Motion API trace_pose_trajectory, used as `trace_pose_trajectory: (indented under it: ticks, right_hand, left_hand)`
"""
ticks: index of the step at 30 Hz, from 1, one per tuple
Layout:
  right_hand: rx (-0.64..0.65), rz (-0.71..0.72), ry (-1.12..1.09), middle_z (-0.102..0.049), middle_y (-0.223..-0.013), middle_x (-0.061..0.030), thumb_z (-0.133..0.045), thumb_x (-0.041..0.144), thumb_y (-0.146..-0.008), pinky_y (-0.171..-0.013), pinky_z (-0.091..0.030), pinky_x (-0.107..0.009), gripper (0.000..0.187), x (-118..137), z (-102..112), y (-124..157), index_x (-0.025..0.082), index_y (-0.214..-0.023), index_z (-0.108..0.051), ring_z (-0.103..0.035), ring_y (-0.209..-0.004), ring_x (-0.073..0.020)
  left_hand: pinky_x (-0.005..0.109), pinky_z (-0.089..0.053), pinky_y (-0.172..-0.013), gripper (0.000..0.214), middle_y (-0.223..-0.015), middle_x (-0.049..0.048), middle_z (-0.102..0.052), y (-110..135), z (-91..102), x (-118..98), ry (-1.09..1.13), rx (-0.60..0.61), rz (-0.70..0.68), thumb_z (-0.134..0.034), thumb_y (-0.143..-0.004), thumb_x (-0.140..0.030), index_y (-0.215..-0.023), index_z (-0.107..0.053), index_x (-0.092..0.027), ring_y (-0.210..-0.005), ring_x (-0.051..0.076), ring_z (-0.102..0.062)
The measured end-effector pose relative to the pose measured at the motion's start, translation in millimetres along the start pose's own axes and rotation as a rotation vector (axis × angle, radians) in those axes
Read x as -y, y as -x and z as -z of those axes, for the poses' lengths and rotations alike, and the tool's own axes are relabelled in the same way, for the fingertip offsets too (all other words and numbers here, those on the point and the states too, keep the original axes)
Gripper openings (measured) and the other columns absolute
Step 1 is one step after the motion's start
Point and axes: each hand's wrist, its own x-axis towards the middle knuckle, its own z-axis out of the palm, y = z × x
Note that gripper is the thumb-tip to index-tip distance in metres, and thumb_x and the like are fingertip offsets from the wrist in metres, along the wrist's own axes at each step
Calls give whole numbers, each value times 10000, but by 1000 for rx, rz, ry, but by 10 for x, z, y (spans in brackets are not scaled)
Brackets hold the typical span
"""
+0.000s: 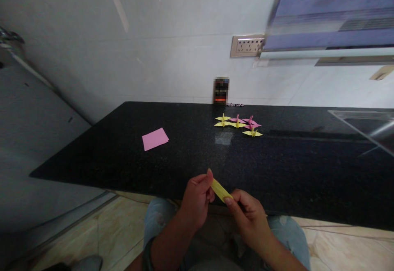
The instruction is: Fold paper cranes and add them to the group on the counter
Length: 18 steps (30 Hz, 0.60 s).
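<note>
A narrow folded strip of yellow paper (pixel 221 190) stretches between my two hands, just over the counter's front edge. My left hand (pixel 197 199) is closed, pinching the paper's upper left end between thumb and fingers. At the lower right end, my right hand (pixel 248 213) grips it with the thumb on top. The ends of the paper are hidden under my fingers. Farther back on the counter sit several small folded paper cranes, some yellow (pixel 237 124) and some pink (pixel 250 120). To the left lies a stack of pink paper sheets (pixel 155 139).
The black stone counter (pixel 191 148) runs along a pale tiled wall. Against the wall stands a small dark blurred-out object (pixel 221 90) with a short chain (pixel 235 105) beside it. A wall socket (pixel 248 46) is above. At the right a glass-like panel edge (pixel 363 129) shows.
</note>
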Motion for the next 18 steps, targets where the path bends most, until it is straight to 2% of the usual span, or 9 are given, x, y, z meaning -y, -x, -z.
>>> trace_pose_trajectory:
  ticks: [2, 5, 8, 13, 18]
  right_hand:
    - [-16, -21, -16, -401, -528, 35, -454, 292, -812, -472, -296, -200, 254, -13, -1, 4, 171, -589, -462, -382, -502, -95]
    - [-44, -50, -34, -402, -526, 36, -462, 308, -808, -466, -297, -200, 256, -20, 2, 6, 169, -594, -476, -373, -496, -95]
    - [-38, -57, -30, -423, -544, 31, -464, 311, -809, -474, -306, -202, 236, 7, 3, -11, 168, -625, -498, -382, -507, -98]
    - [39, 29, 14, -489, -603, 12, -420, 271, -836, -519, -335, -204, 210, 63, 5, -60, 166, -689, -527, -445, -557, -105]
    - [-25, 88, 49, -469, -547, 21, -445, 266, -825, -496, -322, -199, 243, 38, -20, -51, 164, -619, -528, -438, -516, -98]
  left_hand:
    - [207, -237, -437, 397, -433, -46, -374, 9, -10, 3, -33, 45, -5, -479, -743, -486, -584, -541, -128, -418, 62, -314]
    - [199, -258, -451, 305, -507, -29, -447, 53, -41, 4, -167, 95, -28, -572, -697, -419, -699, -590, -115, -465, 68, -349]
    - [195, -273, -474, 207, -523, -31, -465, 104, -80, -1, -225, 52, -39, -628, -663, -310, -622, -583, -113, -486, 64, -350]
    - [202, -291, -504, 169, -539, -31, -477, 143, -102, 2, -160, 36, -25, -622, -663, -273, -602, -596, -118, -510, 72, -363]
    - [195, -249, -474, 183, -484, -52, -408, 138, -91, 58, -123, 25, -30, -613, -680, -262, -572, -579, -118, -473, 56, -296]
